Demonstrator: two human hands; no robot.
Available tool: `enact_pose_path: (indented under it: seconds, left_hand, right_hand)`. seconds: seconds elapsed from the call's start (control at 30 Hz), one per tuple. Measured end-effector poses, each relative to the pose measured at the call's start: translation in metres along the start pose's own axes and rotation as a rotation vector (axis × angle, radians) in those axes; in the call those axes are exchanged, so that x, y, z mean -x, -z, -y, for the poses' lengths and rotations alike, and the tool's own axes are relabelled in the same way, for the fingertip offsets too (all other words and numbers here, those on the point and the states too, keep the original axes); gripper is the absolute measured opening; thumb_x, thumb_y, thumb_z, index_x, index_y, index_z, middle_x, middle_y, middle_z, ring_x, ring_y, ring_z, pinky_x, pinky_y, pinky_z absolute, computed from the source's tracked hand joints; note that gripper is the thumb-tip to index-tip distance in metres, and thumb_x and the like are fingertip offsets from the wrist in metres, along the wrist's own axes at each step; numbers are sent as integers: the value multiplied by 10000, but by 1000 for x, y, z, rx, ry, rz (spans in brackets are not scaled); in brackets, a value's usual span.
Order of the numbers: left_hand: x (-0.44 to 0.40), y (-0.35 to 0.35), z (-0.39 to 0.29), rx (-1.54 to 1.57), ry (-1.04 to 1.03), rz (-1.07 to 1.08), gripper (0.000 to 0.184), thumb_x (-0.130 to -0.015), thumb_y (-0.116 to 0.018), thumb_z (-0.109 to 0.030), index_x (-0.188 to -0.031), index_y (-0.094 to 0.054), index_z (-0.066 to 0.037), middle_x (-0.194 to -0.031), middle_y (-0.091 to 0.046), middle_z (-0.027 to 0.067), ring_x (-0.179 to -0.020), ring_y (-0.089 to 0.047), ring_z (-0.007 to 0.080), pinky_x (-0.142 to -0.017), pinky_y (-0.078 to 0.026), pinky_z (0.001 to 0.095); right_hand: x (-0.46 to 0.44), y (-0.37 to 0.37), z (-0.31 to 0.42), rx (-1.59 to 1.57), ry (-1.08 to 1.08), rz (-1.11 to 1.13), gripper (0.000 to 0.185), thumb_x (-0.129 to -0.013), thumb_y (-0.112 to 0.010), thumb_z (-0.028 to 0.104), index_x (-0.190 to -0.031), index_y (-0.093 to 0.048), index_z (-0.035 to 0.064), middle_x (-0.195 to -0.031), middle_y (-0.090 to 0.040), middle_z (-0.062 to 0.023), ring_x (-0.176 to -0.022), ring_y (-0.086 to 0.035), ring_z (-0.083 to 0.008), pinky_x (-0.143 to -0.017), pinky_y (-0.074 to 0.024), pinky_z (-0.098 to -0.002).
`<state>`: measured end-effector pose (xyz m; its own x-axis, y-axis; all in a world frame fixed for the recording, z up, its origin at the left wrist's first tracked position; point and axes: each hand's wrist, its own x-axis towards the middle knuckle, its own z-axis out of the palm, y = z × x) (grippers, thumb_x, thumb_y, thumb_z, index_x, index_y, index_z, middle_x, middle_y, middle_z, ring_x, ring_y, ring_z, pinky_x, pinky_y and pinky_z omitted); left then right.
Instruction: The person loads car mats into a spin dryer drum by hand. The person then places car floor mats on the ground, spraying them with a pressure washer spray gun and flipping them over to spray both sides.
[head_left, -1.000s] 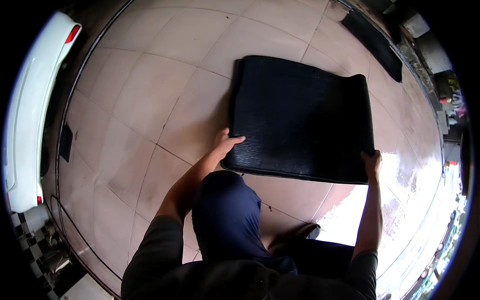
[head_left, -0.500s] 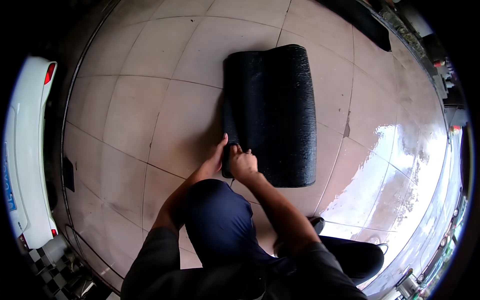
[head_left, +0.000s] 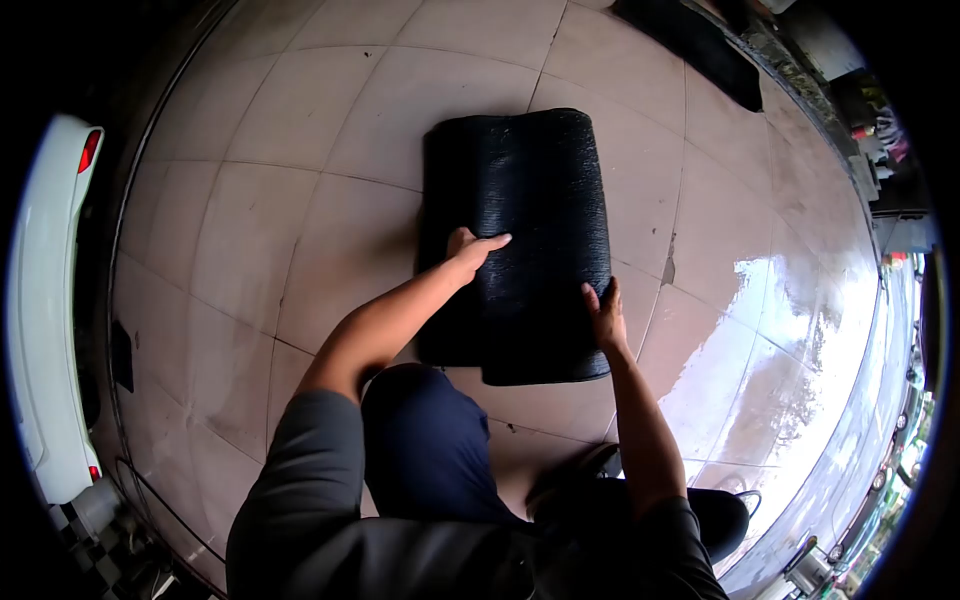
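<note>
Black mat point(head_left: 540, 190), one folded piece, touches left hand point(head_left: 469, 254) and right hand point(head_left: 608, 320), two hands, digits parted.

1. The place looks like a garage or car-wash bay, open to daylight on the right.
2. A white car point(head_left: 42, 340) with a red tail light point(head_left: 90, 151) stands at the left edge.
3. Large tiles point(head_left: 300, 95) cover the floor, shiny near the bright side.
4. A dark hose or cable point(head_left: 180, 520) trails at lower left.
5. Small, blurred vehicles point(head_left: 880, 478) line the far right.
</note>
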<state>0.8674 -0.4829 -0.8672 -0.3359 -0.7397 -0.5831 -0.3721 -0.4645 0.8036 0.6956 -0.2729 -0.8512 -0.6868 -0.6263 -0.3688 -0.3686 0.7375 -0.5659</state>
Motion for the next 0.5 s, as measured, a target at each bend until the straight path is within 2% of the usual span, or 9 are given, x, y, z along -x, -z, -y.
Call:
enact_pose_path:
  seconds: [0.03, 0.17, 0.2, 0.23, 0.3, 0.33, 0.43, 0.47, 0.5]
  left_hand:
    - [3, 6, -11, 35, -156, 37, 308, -645, -745, -116, -839, -592, 67, -803, -626, 146, -729, -623, 210, -671, -501, 297]
    - [41, 46, -61, 175, -274, 131, 231, -683, -712, -100, -829, -604, 44, -774, -632, 115, -700, -626, 176, -663, -504, 274]
    - [26, 55, -44, 77, -316, 89, 248, -691, -711, -119, -851, -599, 34, -781, -635, 108, -679, -624, 171, -648, -502, 272]
    - [10, 63, -26, -112, -308, 26, 352, -666, -743, -178, -903, -582, 26, -823, -631, 127, -723, -620, 205, -683, -493, 297]
    - [-31, 64, 22, -525, -77, -145, 606, -599, -779, -306, -1044, -534, 24, -1045, -564, 209, -1010, -534, 290, -857, -432, 381]
    - [-36, 63, 23, -795, -41, -165, 816, -570, -778, -386, -1189, -421, 10, -1219, -432, 240, -1150, -405, 346, -928, -374, 401]
    - [-33, 47, 13, -659, -89, -340, 918, -572, -771, -405, -1270, -325, -9, -1285, -354, 243, -1187, -353, 367, -946, -360, 410]
    - [-30, 46, 7, -640, -28, -357, 1006, -568, -783, -373, -1310, -219, 6, -1332, -266, 250, -1190, -351, 360, -954, -354, 407]
    - [-79, 61, 64, -455, -76, -441, 909, -560, -797, -341, -1237, -343, 61, -1246, -400, 243, -1118, -447, 308, -935, -377, 373]
  right_hand:
    - [3, 6, 9, 30, -41, 49, 880, -743, -474, 639, -1338, -200, 50, -1234, -389, -282, -1129, -410, -407, -914, -368, -435]
    - [24, 20, 53, 136, -85, 145, 1021, -640, -553, 685, -1351, -168, 62, -1220, -406, -253, -1125, -424, -373, -914, -369, -422]
    - [24, 11, 55, 198, -90, 61, 1055, -614, -569, 693, -1350, -163, 55, -1222, -401, -237, -1132, -412, -366, -925, -354, -424]
    - [22, 3, 56, 263, -87, -28, 1090, -587, -586, 700, -1349, -157, 49, -1224, -397, -221, -1140, -400, -358, -936, -338, -426]
    - [10, -22, 45, 189, -158, -2, 1133, -545, -626, 693, -1343, -157, 39, -1235, -381, -205, -1153, -376, -353, -948, -311, -441]
    - [6, -28, 45, 225, -140, -55, 1139, -530, -640, 689, -1335, -171, 32, -1232, -383, -209, -1150, -377, -359, -947, -312, -442]
    - [1, -17, 38, 265, -154, -63, 1172, -473, -680, 682, -1311, -204, 15, -1225, -383, -233, -1153, -377, -370, -935, -327, -456]
    - [-1, -10, 37, 176, -164, 33, 1183, -467, -681, 687, -1300, -205, -4, -1224, -377, -249, -1156, -375, -371, -932, -331, -466]
    - [-4, -8, 36, 84, -168, 135, 1194, -462, -682, 693, -1290, -205, -22, -1222, -370, -264, -1160, -372, -373, -929, -334, -477]
